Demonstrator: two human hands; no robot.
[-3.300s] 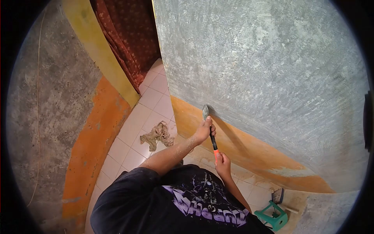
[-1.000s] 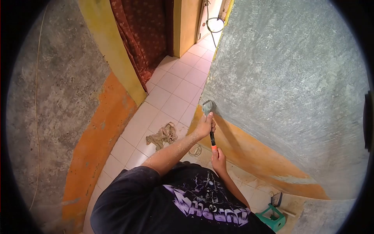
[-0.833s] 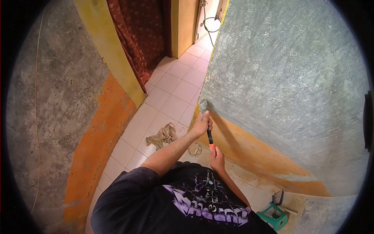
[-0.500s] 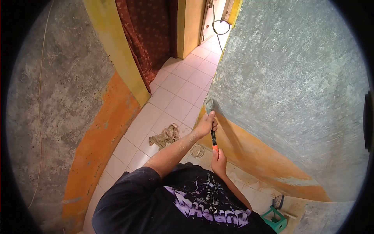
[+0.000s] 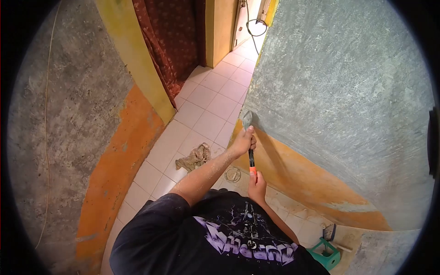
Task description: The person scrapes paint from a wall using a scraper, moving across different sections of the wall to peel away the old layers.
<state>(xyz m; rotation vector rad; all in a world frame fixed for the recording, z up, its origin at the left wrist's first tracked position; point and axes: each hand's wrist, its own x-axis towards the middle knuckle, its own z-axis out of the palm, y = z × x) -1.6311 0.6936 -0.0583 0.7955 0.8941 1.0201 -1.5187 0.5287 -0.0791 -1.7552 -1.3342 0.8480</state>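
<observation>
Both my hands are wrapped around a long-handled scraper with a black shaft and an orange grip. Higher on the shaft, near the grey head, is my left hand, closed. Lower down, my right hand grips the orange end. The scraper's dusty head lies against the rough grey wall, close to its left edge and just above the orange band. How its working edge meets the wall is hard to make out. Pale dust specks cover my left forearm.
A crumpled, dirty cloth lies on the tiled floor, with a round drain cover nearby. A green plastic stool stands at lower right. A red curtain hangs in a doorway; a dark cable loops near the far door.
The scraper head and both hands have shifted slightly upward in view, along the wall. The view itself has moved a little; both hands keep their hold.
</observation>
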